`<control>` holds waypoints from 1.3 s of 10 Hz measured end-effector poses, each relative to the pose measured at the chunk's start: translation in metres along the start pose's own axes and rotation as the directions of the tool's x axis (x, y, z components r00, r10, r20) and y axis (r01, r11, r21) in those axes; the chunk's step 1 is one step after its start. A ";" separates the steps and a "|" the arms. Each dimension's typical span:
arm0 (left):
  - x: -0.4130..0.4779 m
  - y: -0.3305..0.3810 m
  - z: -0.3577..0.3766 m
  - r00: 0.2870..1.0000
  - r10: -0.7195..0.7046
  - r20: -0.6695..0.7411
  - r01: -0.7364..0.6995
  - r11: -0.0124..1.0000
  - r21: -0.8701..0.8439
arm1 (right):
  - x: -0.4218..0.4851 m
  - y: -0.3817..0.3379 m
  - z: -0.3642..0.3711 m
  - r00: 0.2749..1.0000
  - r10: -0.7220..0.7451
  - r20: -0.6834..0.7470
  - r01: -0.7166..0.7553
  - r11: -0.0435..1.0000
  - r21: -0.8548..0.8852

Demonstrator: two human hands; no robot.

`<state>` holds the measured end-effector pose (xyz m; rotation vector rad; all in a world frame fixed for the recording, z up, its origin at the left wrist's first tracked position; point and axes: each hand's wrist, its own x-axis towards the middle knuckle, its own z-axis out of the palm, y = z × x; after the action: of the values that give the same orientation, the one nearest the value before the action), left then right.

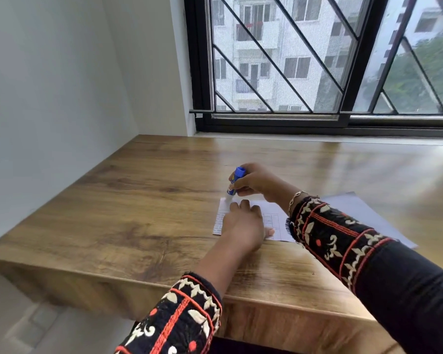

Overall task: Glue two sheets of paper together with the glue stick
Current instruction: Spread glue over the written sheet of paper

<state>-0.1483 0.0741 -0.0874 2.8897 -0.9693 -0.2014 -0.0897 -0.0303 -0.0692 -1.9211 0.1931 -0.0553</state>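
Note:
A small printed sheet of paper (271, 218) lies flat on the wooden table (143, 200). My left hand (243, 226) rests palm-down on it, fingers spread, covering most of its middle. My right hand (256, 181) grips a blue and white glue stick (234, 183), tilted, with its white tip touching the sheet's far left corner. A second, larger pale sheet (363, 213) lies to the right, partly hidden under my right forearm.
The table runs up to a window sill with a black-framed, barred window (317, 60) behind it. A white wall (49, 98) closes the left side. The table's front edge (164, 284) is near my elbows.

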 end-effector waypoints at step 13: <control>-0.001 0.001 -0.002 1.000 -0.006 -0.009 0.006 1.000 0.023 | -0.054 0.030 -0.084 0.971 0.144 -0.192 -0.142 0.990 0.027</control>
<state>-0.1494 0.0742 -0.0848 2.9120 -0.9682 -0.1791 -0.1570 -0.1093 -0.0650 -1.8828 0.4608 -0.1470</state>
